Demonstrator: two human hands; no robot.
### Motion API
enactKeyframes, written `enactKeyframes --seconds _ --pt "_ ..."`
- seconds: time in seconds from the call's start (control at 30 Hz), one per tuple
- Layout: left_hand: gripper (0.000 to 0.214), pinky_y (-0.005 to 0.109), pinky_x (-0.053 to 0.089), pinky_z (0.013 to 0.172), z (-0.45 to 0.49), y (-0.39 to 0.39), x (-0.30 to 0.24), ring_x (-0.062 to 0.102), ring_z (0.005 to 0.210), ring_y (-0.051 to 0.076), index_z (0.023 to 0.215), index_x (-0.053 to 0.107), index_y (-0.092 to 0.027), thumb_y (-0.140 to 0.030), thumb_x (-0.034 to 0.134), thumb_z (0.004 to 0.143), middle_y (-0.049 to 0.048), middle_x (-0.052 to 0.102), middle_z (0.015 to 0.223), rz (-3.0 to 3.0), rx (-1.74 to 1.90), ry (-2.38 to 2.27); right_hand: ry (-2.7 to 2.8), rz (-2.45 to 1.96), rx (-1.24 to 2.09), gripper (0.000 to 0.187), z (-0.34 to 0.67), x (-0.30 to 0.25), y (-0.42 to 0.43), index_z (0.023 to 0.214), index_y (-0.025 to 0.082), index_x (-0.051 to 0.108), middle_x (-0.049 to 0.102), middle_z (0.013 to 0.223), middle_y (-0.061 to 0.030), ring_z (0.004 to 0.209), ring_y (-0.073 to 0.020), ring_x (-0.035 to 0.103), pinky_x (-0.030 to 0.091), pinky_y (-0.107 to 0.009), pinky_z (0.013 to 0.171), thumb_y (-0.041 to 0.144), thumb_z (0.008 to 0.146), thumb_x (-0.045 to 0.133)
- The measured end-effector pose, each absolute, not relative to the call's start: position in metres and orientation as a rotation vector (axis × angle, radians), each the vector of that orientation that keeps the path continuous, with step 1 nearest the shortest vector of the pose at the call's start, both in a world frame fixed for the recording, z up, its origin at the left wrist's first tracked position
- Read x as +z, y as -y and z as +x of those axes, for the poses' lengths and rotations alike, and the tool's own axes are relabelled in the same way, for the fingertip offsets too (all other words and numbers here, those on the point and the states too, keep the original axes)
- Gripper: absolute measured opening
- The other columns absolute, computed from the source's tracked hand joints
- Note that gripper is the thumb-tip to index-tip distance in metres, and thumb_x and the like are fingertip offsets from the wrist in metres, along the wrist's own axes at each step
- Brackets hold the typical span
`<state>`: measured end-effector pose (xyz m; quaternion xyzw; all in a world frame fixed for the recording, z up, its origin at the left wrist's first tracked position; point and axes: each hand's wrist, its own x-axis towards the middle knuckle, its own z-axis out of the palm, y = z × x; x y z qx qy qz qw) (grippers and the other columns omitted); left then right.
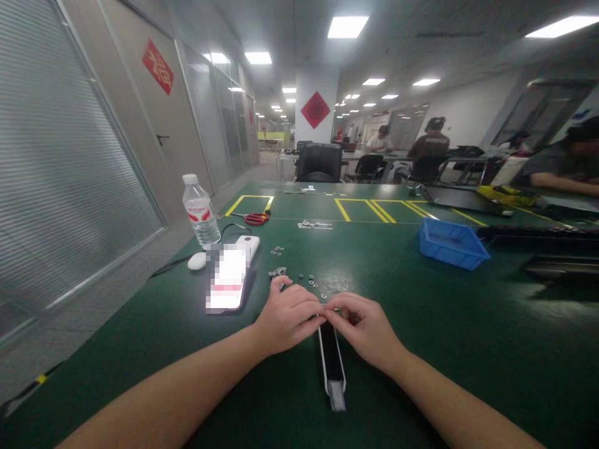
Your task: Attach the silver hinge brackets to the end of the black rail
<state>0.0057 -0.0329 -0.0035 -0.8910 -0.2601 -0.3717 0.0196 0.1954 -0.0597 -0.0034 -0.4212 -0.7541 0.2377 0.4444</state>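
Note:
A long narrow piece [331, 355], black along its middle with white edges and a grey end, lies on the green table pointing toward me. At its far end my left hand [292, 317] and my right hand [362, 324] meet, fingertips pinched together. What the fingertips hold is too small and covered to make out. Just beyond the hands several small metal nuts or rings [312, 282] are scattered. By my left fingers sits a little heap of grey metal parts [277, 272].
On the left are a lit phone [229, 277], a white rounded object [197, 261], a water bottle [200, 212] and red-handled scissors [256, 218]. A blue bin [452, 243] stands at right. Further back lie clear bags [314, 224]; a person [568, 162] sits far right.

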Motion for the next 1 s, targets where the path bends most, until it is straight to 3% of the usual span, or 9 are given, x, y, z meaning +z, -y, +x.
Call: enactKeyframes --seconds 0.57,1.0 --pt "0.01 0.037 0.025 0.092 0.0062 0.0318 -0.0038 0.063 0.074 0.011 0.085 0.062 -0.022 -0.023 0.054 0.09 -0.0047 0.072 0.083 -2.71 -1.227 0.712 1.882 -1.066 0.628 0.01 0.1958 -0.0021 0.0606 0.078 0.017 0.068 0.055 0.063 0.0011 0.05 -0.0092 0.045 0.037 -0.022 0.049 0.02 0.082 0.06" --pt "0.011 0.035 0.027 0.089 0.0078 0.0311 -0.0014 0.063 0.079 0.012 0.087 0.062 -0.023 -0.019 0.052 0.086 -0.004 0.07 0.086 -2.782 -1.09 0.87 1.919 -0.993 0.547 0.009 0.197 -0.0036 0.0595 0.079 0.018 0.063 0.057 0.071 -0.0006 0.051 -0.0086 0.046 0.038 -0.02 0.048 0.021 0.084 0.056"
